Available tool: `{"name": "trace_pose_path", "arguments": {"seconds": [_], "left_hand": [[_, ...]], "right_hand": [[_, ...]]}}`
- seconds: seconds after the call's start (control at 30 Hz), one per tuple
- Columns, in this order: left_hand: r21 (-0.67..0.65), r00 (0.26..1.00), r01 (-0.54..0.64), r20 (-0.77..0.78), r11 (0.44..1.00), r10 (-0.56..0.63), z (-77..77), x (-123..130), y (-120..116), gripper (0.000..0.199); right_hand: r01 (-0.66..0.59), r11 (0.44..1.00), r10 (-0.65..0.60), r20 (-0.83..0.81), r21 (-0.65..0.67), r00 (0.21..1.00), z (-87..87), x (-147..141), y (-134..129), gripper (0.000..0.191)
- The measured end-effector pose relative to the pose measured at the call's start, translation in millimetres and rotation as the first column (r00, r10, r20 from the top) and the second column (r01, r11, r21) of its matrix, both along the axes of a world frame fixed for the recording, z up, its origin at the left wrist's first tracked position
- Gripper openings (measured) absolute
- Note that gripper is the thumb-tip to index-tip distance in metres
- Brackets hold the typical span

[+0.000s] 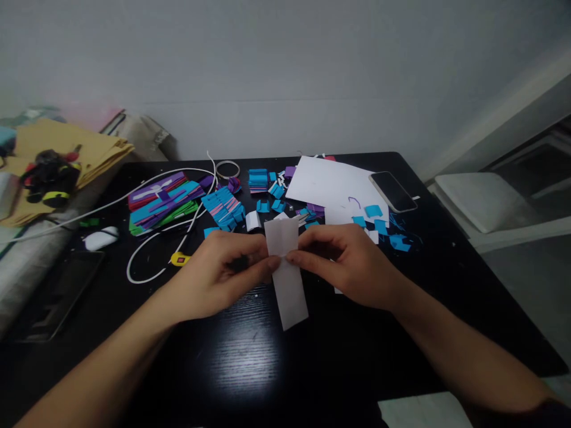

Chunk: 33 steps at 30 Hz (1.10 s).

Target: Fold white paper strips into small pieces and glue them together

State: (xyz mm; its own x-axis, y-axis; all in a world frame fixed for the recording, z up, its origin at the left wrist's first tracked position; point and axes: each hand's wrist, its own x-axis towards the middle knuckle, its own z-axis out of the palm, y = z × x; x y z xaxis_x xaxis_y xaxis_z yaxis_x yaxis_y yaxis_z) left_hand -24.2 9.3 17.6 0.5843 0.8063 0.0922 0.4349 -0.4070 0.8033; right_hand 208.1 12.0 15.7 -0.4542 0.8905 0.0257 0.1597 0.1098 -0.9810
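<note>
White strip, side edges pinched by each hand, lower end free.

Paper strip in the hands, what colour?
The strip is plain white, greyish in the dim light; the head view shows it best.
</note>
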Motion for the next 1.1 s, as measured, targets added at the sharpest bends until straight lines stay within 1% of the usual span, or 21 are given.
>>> {"name": "trace_pose_path", "arguments": {"seconds": [0.1, 0.23, 0.33, 0.43, 0.53, 0.67, 0.8, 1.0, 1.1], "left_hand": [[0.023, 1.0, -0.001, -0.003, 1.0, 0.001, -0.5, -0.8, 0.8, 0.025], [0.067, 0.999, -0.03, -0.028, 0.997, 0.032, -2.7, -0.7, 1.5, 0.028], [0.125, 0.997, -0.045, -0.053, 0.991, 0.052, -4.8, -0.6, 1.7, 0.032], [0.167, 0.996, -0.035, -0.071, 0.985, 0.048, -6.3, -0.1, 2.2, 0.03], [0.183, 0.996, -0.029, -0.079, 0.983, 0.044, -6.3, 0.3, 3.2, 0.028], [0.208, 0.995, -0.026, -0.085, 0.978, 0.044, -4.7, -0.4, 3.3, 0.027], [0.23, 0.995, -0.038, -0.082, 0.972, 0.058, -3.4, -0.8, 2.1, 0.027], [0.222, 0.993, -0.075, -0.078, 0.972, 0.094, -5.7, 2.6, 1.7, 0.027], [0.22, 0.99, -0.094, -0.087, 0.971, 0.115, -6.9, 2.8, 1.3, 0.026]], "right_hand": [[0.001, 1.0, -0.001, 0.005, 0.017, 1.0, 0.2, 0.7, 1.0, 0.009], [0.006, 0.999, -0.006, 0.01, 0.037, 1.0, -2.4, 1.6, 2.8, 0.009], [0.023, 0.998, -0.024, 0.017, 0.057, 1.0, -4.9, 1.7, 3.3, 0.011], [0.056, 0.995, -0.059, 0.033, 0.087, 0.998, -6.4, 1.4, 3.4, 0.011], [0.071, 0.994, -0.073, 0.018, 0.088, 0.997, -7.1, 0.9, 3.6, 0.009], [0.053, 0.998, -0.052, -0.004, 0.046, 0.999, -7.7, 0.1, 3.7, 0.012], [0.043, 0.998, -0.043, -0.016, 0.036, 0.999, -8.0, -0.6, 3.0, 0.014], [0.088, 0.994, -0.087, -0.018, 0.062, 0.996, -13.0, -0.1, 3.0, 0.02], [0.101, 0.991, -0.099, -0.022, 0.085, 0.995, -15.0, -0.2, 2.7, 0.019]]}}
